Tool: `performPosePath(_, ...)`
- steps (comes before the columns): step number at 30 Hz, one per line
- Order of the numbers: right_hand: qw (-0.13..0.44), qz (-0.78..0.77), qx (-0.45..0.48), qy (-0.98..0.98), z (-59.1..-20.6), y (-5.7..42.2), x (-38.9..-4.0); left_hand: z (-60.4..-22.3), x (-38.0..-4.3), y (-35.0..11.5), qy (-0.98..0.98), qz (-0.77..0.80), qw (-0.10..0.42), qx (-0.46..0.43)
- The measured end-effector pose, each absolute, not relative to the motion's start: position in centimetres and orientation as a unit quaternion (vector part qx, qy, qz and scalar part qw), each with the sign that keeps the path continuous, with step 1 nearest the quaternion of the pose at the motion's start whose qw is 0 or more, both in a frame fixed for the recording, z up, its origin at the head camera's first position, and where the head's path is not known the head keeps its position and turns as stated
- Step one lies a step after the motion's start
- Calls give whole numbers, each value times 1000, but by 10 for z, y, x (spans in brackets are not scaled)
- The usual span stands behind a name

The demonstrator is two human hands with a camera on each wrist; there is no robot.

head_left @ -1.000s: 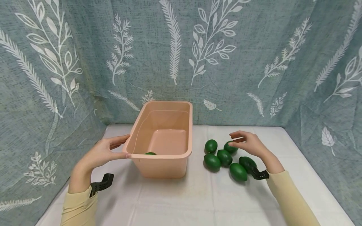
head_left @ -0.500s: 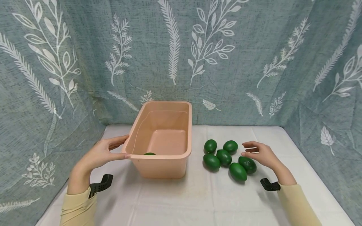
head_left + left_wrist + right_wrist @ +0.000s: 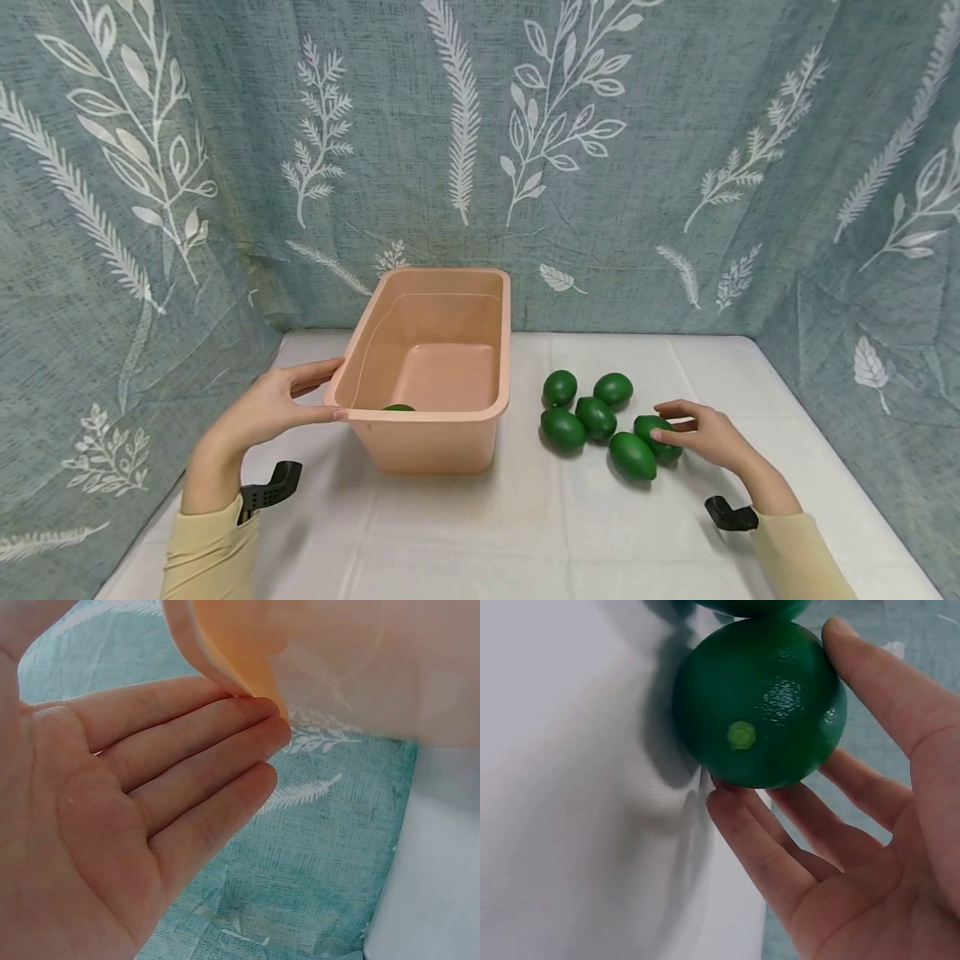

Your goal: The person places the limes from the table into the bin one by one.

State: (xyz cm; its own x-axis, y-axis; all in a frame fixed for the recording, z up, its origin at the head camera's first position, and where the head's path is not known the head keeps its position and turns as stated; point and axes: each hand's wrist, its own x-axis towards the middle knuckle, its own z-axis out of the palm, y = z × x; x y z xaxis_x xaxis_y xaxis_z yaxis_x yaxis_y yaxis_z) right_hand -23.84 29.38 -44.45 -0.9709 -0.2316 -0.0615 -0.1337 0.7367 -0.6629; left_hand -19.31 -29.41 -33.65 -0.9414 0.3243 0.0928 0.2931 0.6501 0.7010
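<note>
In the head view my right hand (image 3: 712,435) is at the rightmost dark green lime (image 3: 657,438). The right wrist view shows the thumb beside this lime (image 3: 757,705), near its pale stem end, and the other fingers reaching under and behind it, loosely bent; firm contact cannot be told. My left hand (image 3: 273,408) is at the near left corner of a peach plastic bin (image 3: 427,417). Its thumb lies on the front rim, and its straight fingers touch the side rim (image 3: 217,667). The top of another lime (image 3: 399,407) shows inside the bin.
Several more limes lie clustered left of my right hand, among them a front lime (image 3: 632,456) and a back lime (image 3: 613,389). A white cloth (image 3: 525,533) covers the table. Behind it hangs a teal leaf-patterned curtain (image 3: 405,167).
My right hand has moved from above the back lime toward the right and nearer, then down to the rightmost lime. The left hand has stayed at the bin's corner.
</note>
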Motion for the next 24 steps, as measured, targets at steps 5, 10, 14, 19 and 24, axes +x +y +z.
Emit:
performPosePath(5,83,-352,-103,927,-449,294,-236,-336,-193,-295,910,380,22,165)
performPosePath(10,87,-351,-109,926,-453,296,-235,-336,-193,-294,909,382,23,166)
performPosePath(14,84,-357,-110,924,-454,297,-234,-336,-192,-293,907,385,23,167)
performPosePath(19,79,-358,-103,925,-454,296,-234,-336,-192,-293,908,382,18,169)
performPosePath(24,77,-353,-96,928,-453,294,-234,-336,-192,-293,906,387,21,169)
